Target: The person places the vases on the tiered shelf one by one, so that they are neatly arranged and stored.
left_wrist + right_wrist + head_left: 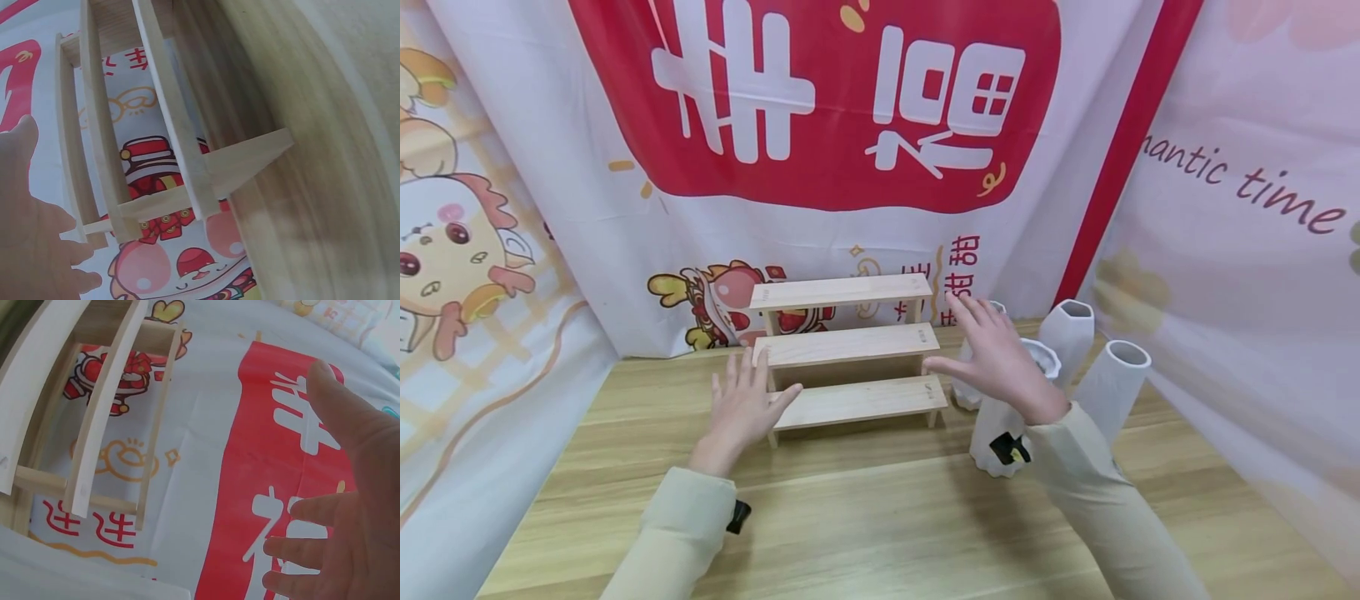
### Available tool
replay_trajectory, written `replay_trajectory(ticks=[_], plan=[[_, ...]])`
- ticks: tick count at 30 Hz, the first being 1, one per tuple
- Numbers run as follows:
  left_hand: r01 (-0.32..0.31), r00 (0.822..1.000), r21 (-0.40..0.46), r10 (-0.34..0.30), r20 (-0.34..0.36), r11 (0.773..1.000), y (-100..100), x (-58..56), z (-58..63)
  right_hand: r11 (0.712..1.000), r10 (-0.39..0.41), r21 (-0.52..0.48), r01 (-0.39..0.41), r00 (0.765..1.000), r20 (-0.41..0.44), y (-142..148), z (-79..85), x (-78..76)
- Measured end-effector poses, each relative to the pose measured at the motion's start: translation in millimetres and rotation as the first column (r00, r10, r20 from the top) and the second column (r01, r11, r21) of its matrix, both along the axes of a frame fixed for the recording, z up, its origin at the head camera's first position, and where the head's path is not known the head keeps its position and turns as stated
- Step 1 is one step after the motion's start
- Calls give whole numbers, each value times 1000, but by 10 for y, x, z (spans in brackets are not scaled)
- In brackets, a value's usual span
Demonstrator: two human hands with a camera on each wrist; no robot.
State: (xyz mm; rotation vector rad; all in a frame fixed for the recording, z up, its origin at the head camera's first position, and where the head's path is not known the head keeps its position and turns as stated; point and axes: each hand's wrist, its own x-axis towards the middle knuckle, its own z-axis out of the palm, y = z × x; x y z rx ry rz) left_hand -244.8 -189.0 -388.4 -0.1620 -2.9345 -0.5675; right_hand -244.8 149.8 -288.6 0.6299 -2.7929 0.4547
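Observation:
A pale wooden three-tier shelf (850, 343) stands on the table against the back cloth. At its left end is my left hand (745, 408), fingers spread and thumb toward the lowest tier; whether it touches the wood I cannot tell. My right hand (1000, 358) hovers by the shelf's right end, fingers extended and thumb pointing left, partly covering the white vases behind. In the right wrist view that hand (356, 500) holds nothing. The left wrist view shows the shelf's tiers (172, 119) tilted, beside the left hand's spread fingers (56, 250).
Several white vases stand close together at the right: a ribbed one (992, 425), a faceted one (1067, 333) and a smooth one (1116, 383) among them. Printed cloths hang at the back (820, 187) and both sides. The wood-grain table (865, 517) runs toward me.

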Motion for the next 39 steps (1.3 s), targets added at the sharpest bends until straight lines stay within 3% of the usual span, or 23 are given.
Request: replay_trajectory(ticks=[6,11,20,26,32,39], plan=[[2,1000,-16,-2,15,1000,-53,17,-74,998,7,-61,-7,1000,-5,160,-3,35],[4,1000,-20,-4,31,1000,-99,13,-148,991,-7,-133,12,999,40,298,-19,76],[13,999,10,-14,53,1000,-173,10,-272,962,15,-271,10,996,90,533,-85,146],[31,998,22,-32,44,999,-217,14,-338,951,-6,-307,39,994,109,673,-126,197],[54,998,39,-56,35,998,-252,44,-404,938,5,-346,22,997,76,784,-234,201],[32,996,57,-37,85,998,-284,77,-472,932,-37,-355,75,993,112,884,-355,233]])
